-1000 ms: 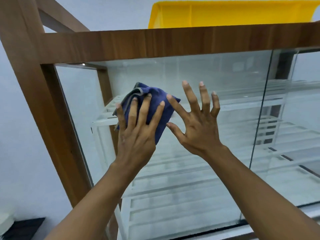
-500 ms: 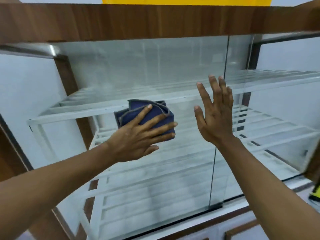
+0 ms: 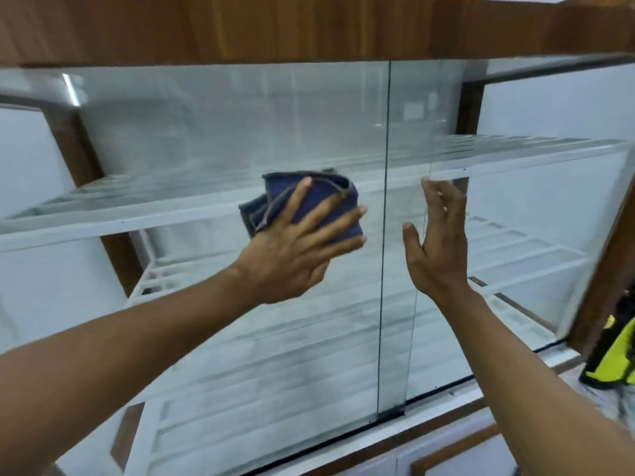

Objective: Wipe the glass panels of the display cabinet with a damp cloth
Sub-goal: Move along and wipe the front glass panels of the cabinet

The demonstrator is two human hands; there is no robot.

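Observation:
A wooden display cabinet fills the view, with a large left glass panel (image 3: 213,132) and an overlapping right glass panel (image 3: 536,214). My left hand (image 3: 295,249) presses a folded dark blue cloth (image 3: 330,201) flat against the left panel, fingers spread straight over it, close to the panel's right edge. My right hand (image 3: 439,242) is held up with straight fingers at the vertical edge where the two panels overlap; I cannot tell if it touches the glass. White slatted shelves (image 3: 103,214) show behind the glass.
A wooden top rail (image 3: 309,29) runs across above the glass and a wooden post (image 3: 608,269) stands at the right. A yellow-green object (image 3: 615,362) lies at the lower right beside the cabinet. A wood-trimmed base runs below the glass.
The view has moved right and closer to the glass. My left hand has slid the cloth rightward toward the panel edge. My right hand has turned more edge-on near the overlap.

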